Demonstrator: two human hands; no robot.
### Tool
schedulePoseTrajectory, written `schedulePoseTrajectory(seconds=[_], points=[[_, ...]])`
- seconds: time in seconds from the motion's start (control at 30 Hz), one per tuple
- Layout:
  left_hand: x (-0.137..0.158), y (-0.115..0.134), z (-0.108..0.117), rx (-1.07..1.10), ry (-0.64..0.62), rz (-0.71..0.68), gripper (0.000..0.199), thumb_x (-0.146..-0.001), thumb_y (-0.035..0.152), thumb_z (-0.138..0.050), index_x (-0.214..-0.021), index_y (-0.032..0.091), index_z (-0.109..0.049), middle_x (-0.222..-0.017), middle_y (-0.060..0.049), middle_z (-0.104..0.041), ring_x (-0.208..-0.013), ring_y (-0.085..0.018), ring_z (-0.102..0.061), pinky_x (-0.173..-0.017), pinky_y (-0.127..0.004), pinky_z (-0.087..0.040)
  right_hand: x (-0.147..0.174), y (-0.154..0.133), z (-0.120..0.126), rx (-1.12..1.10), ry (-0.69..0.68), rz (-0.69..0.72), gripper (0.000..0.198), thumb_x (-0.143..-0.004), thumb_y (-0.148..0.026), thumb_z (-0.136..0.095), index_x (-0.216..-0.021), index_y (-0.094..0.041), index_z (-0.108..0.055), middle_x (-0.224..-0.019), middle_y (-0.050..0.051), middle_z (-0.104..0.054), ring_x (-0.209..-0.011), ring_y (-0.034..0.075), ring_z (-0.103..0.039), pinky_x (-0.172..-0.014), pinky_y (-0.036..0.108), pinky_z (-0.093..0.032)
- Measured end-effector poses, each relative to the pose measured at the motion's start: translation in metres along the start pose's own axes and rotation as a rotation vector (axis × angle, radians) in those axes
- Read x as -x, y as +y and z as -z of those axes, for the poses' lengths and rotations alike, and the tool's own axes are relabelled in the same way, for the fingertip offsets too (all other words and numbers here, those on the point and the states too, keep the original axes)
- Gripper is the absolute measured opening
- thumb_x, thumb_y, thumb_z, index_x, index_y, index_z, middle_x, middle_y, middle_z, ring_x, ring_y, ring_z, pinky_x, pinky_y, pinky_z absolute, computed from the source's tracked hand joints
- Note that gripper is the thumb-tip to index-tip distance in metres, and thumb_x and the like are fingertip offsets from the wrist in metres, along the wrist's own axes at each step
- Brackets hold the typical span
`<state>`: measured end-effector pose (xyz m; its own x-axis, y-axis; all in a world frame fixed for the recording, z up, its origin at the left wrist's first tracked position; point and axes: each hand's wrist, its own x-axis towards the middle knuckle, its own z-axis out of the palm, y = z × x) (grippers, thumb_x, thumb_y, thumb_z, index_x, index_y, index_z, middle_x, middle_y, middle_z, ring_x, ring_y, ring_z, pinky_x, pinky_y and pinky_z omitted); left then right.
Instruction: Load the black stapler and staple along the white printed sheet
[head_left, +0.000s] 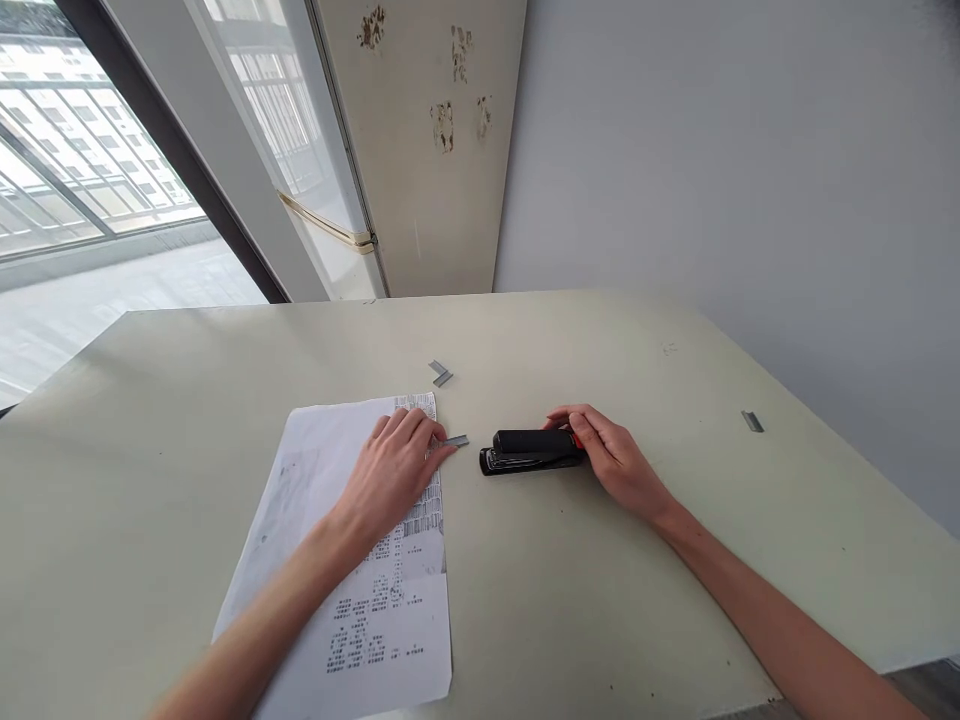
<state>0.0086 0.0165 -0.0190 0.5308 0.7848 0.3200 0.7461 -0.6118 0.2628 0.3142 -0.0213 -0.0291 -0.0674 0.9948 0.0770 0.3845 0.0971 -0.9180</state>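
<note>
Over the upper right part of a printed sheet of paper (330, 550), my left hand (401, 460) pinches a short grey strip of staples (457, 441) between thumb and forefinger. The strip sticks out to the right, towards the stapler. A black stapler (531, 448) lies on the table with its front end facing left, and a bit of red shows at its rear. My right hand (606, 455) is closed around that rear end. There is a small gap between the staple strip and the stapler's front.
Beyond the paper lie two more staple strips (441, 374), set at an angle to each other. Another staple strip (752, 421) is far right on the pale table (600, 610). A refrigerator (427, 200) and a grey wall (712, 150) stand behind the table; a window (82, 150) is at left.
</note>
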Motion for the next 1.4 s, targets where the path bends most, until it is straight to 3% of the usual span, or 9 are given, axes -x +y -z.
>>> schedulePoseTrajectory(seconds=[0.2, 0.33, 0.5, 0.67, 0.83, 1.03, 1.23, 1.4], points=[[0.002, 0.000, -0.006, 0.000, 0.046, 0.058, 0.029, -0.111, 0.045, -0.049, -0.101, 0.021, -0.061, -0.101, -0.006, -0.068, -0.091, -0.024, -0.060, -0.084, -0.041, -0.047, 0.000, 0.001, 0.000, -0.012, -0.008, -0.028, 0.040, -0.110, -0.056, -0.040, -0.119, -0.028, -0.068, -0.115, 0.005, -0.076, -0.111, 0.022, -0.068, -0.097, 0.035, -0.053], [0.000, -0.007, -0.001, -0.030, 0.050, 0.056, 0.035, -0.112, 0.048, -0.043, -0.105, 0.020, -0.062, -0.102, -0.007, -0.069, -0.092, -0.025, -0.061, -0.085, -0.041, -0.048, 0.000, 0.002, 0.000, -0.004, -0.015, -0.038, 0.042, -0.110, -0.057, -0.039, -0.119, -0.028, -0.068, -0.114, 0.005, -0.075, -0.108, 0.023, -0.067, -0.094, 0.035, -0.054], [-0.019, -0.046, 0.019, -0.118, 0.075, 0.121, 0.046, -0.111, 0.057, -0.040, -0.108, 0.019, -0.066, -0.099, -0.009, -0.069, -0.094, -0.028, -0.063, -0.087, -0.045, -0.049, 0.000, 0.004, 0.001, 0.007, -0.018, -0.042, 0.043, -0.110, -0.057, -0.039, -0.120, -0.028, -0.068, -0.115, 0.006, -0.075, -0.107, 0.024, -0.067, -0.092, 0.038, -0.053], [-0.043, -0.089, 0.026, -0.127, 0.013, 0.202, 0.040, -0.108, 0.054, -0.046, -0.101, 0.020, -0.067, -0.101, -0.010, -0.070, -0.100, -0.030, -0.063, -0.093, -0.047, -0.048, 0.000, 0.002, 0.001, 0.004, -0.021, -0.049, 0.043, -0.109, -0.057, -0.039, -0.118, -0.028, -0.069, -0.114, 0.005, -0.075, -0.107, 0.023, -0.067, -0.094, 0.037, -0.052], [-0.048, -0.101, 0.020, -0.084, -0.043, 0.240, 0.035, -0.103, 0.053, -0.054, -0.100, 0.022, -0.068, -0.102, -0.008, -0.071, -0.100, -0.030, -0.063, -0.094, -0.046, -0.048, 0.000, 0.000, 0.001, -0.010, -0.022, -0.057, 0.044, -0.109, -0.058, -0.039, -0.119, -0.028, -0.069, -0.115, 0.005, -0.075, -0.110, 0.024, -0.067, -0.097, 0.037, -0.052], [-0.036, -0.070, 0.027, 0.026, 0.014, 0.202, 0.037, -0.105, 0.052, -0.050, -0.114, 0.021, -0.068, -0.101, -0.007, -0.070, -0.099, -0.027, -0.064, -0.092, -0.045, -0.050, 0.000, -0.001, 0.001, -0.027, -0.011, -0.078, 0.046, -0.109, -0.061, -0.038, -0.122, -0.029, -0.068, -0.118, 0.005, -0.076, -0.116, 0.024, -0.067, -0.100, 0.036, -0.053], [-0.018, -0.013, 0.030, 0.248, -0.117, -0.014, 0.029, -0.107, 0.048, -0.052, -0.112, 0.024, -0.067, -0.099, -0.004, -0.069, -0.095, -0.023, -0.065, -0.084, -0.038, -0.052, 0.001, 0.001, 0.001, -0.002, -0.010, -0.079, 0.046, -0.110, -0.060, -0.035, -0.124, -0.029, -0.066, -0.122, 0.006, -0.076, -0.120, 0.024, -0.066, -0.101, 0.038, -0.052], [-0.016, 0.014, 0.015, 0.260, -0.160, -0.100, 0.026, -0.100, 0.046, -0.068, -0.114, 0.025, -0.066, -0.103, -0.003, -0.068, -0.096, -0.023, -0.064, -0.087, -0.039, -0.053, 0.000, 0.007, 0.000, 0.025, -0.011, -0.052, 0.045, -0.110, -0.059, -0.034, -0.124, -0.028, -0.064, -0.123, 0.007, -0.075, -0.118, 0.024, -0.068, -0.101, 0.038, -0.053]])
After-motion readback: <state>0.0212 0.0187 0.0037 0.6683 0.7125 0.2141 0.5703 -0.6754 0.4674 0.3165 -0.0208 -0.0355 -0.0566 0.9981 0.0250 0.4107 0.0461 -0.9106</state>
